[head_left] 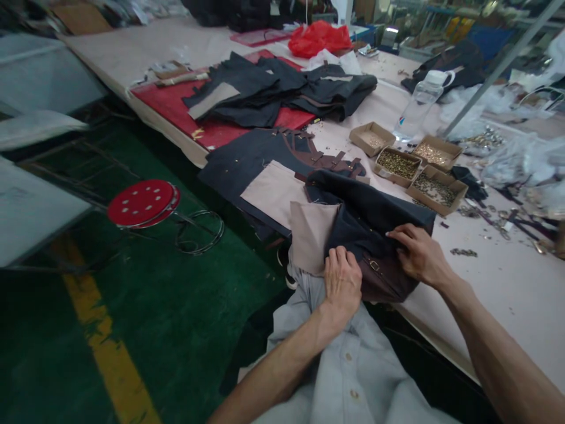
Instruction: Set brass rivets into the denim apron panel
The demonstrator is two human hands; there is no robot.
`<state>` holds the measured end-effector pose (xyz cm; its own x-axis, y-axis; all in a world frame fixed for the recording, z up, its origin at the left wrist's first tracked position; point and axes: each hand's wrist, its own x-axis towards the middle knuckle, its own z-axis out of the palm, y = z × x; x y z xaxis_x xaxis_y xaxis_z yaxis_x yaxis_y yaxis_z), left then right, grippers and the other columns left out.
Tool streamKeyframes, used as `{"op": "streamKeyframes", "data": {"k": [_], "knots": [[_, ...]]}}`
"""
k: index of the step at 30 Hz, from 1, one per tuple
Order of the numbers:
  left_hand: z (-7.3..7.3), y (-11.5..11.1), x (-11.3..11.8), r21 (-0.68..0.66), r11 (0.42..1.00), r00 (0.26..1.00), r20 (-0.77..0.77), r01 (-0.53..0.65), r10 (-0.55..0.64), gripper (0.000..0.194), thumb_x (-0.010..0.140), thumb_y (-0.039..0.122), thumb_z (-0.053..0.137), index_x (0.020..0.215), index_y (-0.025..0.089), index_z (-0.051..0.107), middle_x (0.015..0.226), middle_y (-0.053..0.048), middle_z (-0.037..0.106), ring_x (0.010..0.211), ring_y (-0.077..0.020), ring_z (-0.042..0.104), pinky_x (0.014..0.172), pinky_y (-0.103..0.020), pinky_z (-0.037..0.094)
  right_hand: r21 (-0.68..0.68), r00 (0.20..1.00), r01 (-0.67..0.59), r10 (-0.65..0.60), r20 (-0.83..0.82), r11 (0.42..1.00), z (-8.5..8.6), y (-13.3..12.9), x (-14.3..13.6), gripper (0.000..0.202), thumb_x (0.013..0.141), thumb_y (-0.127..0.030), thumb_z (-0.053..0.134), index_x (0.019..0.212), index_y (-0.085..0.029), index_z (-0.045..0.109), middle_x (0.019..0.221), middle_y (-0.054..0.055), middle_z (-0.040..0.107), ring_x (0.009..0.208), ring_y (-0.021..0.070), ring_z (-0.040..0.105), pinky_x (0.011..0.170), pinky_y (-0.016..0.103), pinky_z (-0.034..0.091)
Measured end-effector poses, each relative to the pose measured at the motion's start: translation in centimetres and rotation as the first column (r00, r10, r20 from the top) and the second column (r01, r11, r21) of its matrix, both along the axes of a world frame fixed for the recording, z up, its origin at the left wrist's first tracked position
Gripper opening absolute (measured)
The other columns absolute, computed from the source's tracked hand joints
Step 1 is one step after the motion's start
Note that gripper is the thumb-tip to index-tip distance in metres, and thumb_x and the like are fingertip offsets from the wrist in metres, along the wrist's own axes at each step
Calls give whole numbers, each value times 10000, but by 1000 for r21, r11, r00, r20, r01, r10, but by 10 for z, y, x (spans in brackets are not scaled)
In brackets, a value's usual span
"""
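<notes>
Two hands: both rest on the dark denim garment with brown leather trim, bunched at the near edge of the pale worktable.
Left hand: fingers curled, clenched on the garment's near fold.
Right hand: fingers bent, pressing the cloth beside a small metal buckle; a closed grasp I cannot tell.
Garment lie: long axis runs from the near edge away toward the table's middle; tan lining flap points off the edge.
Around the garment: three shallow cardboard trays of metal fittings beyond it; clear plastic bottle behind those; a second flat denim piece just beside it.
Floor: red round stool well apart from the garment.
</notes>
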<state>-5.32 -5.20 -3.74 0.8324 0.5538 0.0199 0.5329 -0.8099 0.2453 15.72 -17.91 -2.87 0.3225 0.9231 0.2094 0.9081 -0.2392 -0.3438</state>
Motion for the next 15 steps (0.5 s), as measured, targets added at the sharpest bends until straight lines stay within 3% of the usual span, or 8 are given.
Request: {"op": "streamKeyframes", "data": {"k": [4, 10, 12, 15], "knots": [[2, -1, 2, 42, 999, 999, -15, -34, 35, 235, 832, 26, 503, 1041, 98, 583, 1086, -160, 533, 972, -264, 518, 836, -403, 483, 2, 946, 47, -45, 320, 999, 1, -2, 17, 623, 765, -116, 592, 1371, -258, 579, 1430, 137, 467, 1220, 373, 454, 958, 539, 438], [9, 10, -14, 8, 999, 992, 124, -33, 32, 228, 821, 27, 486, 970, 136, 620, 1014, -131, 583, 953, -255, 560, 844, -386, 486, 8, 917, 31, -32, 397, 999, 1, 2, 35, 506, 808, -154, 620, 1290, -303, 657, 1460, 97, 482, 1298, 376, 387, 967, 516, 377], [19, 19, -19, -44, 997, 965, 254, -58, 68, 249, 826, 36, 482, 978, 157, 638, 984, -113, 609, 952, -241, 581, 858, -370, 486, 8, 929, -3, 0, 371, 1000, 10, 6, 40, 472, 797, -158, 633, 1240, -309, 690, 1405, 83, 553, 1277, 368, 409, 959, 507, 360], [48, 44, -17, -164, 976, 870, 450, -144, 204, 237, 825, 75, 510, 976, 178, 660, 922, -78, 648, 869, -201, 614, 821, -329, 492, 71, 958, -13, -7, 287, 997, 32, 21, 53, 372, 814, -192, 614, 1159, -266, 730, 1213, 85, 677, 1148, 335, 505, 945, 482, 350]]}}
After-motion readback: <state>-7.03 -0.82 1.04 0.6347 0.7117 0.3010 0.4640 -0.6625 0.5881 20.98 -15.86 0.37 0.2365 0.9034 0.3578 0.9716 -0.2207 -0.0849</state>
